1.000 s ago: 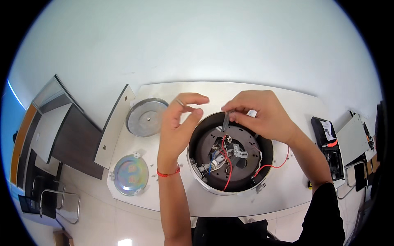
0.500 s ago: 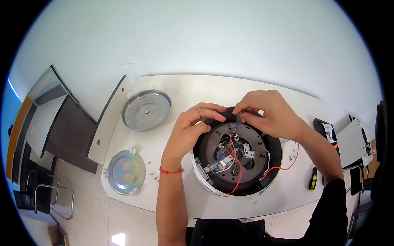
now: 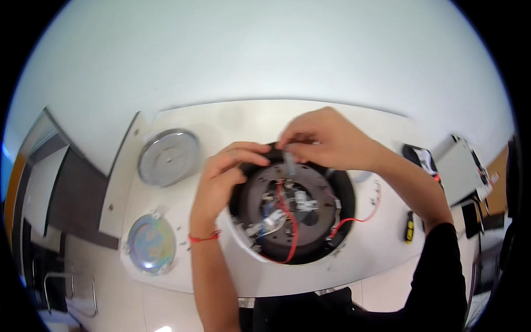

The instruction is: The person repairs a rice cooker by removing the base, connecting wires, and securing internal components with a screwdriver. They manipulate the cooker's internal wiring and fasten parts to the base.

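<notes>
The right hand (image 3: pixel 329 141) pinches a grey strip (image 3: pixel 291 165) over the far inside of the round pot (image 3: pixel 346 203). The left hand (image 3: pixel 220 176), half open and empty, hovers by its rim.

A pale wall (image 3: pixel 265 55) is fronted by a white tabletop (image 3: pixel 227 122).
Light is reflected in a bright patch (image 3: pixel 163 329) on the glossy pale floor (image 3: pixel 119 296); a metal-framed chair (image 3: pixel 94 288) and a dark panel (image 3: pixel 77 199) are seen at left, another white table (image 3: pixel 459 172) at right.
</notes>
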Demonstrator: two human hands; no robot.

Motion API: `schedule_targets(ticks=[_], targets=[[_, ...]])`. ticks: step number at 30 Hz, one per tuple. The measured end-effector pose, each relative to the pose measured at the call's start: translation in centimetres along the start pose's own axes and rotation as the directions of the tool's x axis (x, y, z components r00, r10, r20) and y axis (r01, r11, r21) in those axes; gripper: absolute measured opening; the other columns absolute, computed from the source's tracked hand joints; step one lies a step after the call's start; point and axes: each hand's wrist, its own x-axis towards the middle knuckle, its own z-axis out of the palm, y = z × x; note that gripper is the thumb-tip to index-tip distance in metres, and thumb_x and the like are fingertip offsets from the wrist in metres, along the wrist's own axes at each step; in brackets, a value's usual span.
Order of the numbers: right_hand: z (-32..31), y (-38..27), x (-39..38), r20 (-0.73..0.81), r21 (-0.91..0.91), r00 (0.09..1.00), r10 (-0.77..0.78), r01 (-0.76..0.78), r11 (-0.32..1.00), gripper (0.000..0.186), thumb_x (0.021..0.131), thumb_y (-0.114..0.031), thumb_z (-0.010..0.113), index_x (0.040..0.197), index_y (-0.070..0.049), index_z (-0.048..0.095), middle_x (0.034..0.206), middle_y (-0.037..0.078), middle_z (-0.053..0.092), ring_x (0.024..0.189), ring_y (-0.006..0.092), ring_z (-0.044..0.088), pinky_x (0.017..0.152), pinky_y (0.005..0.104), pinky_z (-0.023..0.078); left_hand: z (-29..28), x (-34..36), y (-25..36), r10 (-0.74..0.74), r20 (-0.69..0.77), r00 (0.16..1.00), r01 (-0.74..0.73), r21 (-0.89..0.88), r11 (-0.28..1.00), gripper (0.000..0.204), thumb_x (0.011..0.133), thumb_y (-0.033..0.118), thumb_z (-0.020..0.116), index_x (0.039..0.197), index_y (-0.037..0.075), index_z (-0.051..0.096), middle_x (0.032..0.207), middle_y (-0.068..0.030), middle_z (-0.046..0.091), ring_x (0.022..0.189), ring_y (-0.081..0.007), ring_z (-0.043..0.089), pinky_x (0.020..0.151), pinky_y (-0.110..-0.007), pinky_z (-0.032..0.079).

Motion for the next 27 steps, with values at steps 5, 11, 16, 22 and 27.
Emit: schedule_targets(ticks=[5,11,16,22,27], targets=[[0.1,0.0,0.3,-0.010,-0.109,0.997,-0.076,0.075,0.991,0.015,0.090,-0.005,0.069,0.102,0.001,0.076,0.084,0.012,0.073,0.070,0.0178,0.069,0.065,0.0312,0.054,0.4,0.0,0.5,-0.048,-0.025,0.999,0.049,0.027,0.998,0.045,0.070,0.001,0.048,0.104,-0.006,0.076,0.131,-0.0166,0.068,0.131,-0.0283,0.059,0.118,-0.038,0.039],[0.5,-0.3,0.2,-0.033,-0.129,0.992,-0.124,0.119,0.984,0.015,0.089,-0.004,0.067,0.100,0.001,0.076,0.079,0.014,0.071,0.066,0.0207,0.066,0.062,0.0332,0.051,0.4,0.1,0.3,-0.056,-0.022,0.998,0.057,0.010,0.998,0.045,0.070,0.002,0.048,0.104,-0.008,0.075,0.133,-0.0170,0.068,0.133,-0.0284,0.058,0.119,-0.039,0.037],[0.8,-0.1,0.4,-0.031,-0.151,0.987,-0.161,0.154,0.976,0.015,0.089,-0.004,0.066,0.100,0.001,0.075,0.080,0.015,0.071,0.067,0.0225,0.066,0.063,0.0337,0.052,0.1,0.0,0.1,-0.041,-0.018,0.999,0.041,0.008,0.999,0.045,0.071,0.002,0.049,0.105,-0.008,0.075,0.133,-0.0178,0.067,0.133,-0.0293,0.058,0.120,-0.039,0.037],[0.9,0.0,0.0,-0.056,-0.078,0.992,-0.109,0.105,0.991,0.016,0.091,-0.002,0.065,0.104,0.002,0.074,0.084,0.012,0.072,0.070,0.0169,0.067,0.066,0.0304,0.054,0.0,0.2,-0.3,-0.010,0.000,1.000,0.010,-0.001,1.000,0.045,0.069,-0.001,0.049,0.104,-0.007,0.076,0.131,-0.0181,0.069,0.132,-0.0303,0.059,0.120,-0.039,0.038],[0.8,-0.8,0.3,0.020,0.021,0.995,0.096,-0.097,0.995,0.016,0.097,-0.003,0.063,0.107,0.003,0.074,0.083,0.006,0.071,0.072,0.0106,0.065,0.066,0.0266,0.053,-0.2,0.0,-0.3,-0.045,-0.012,0.999,0.044,-0.047,0.998,0.045,0.069,-0.003,0.047,0.103,-0.006,0.076,0.131,-0.0164,0.069,0.128,-0.0263,0.062,0.115,-0.037,0.043]])
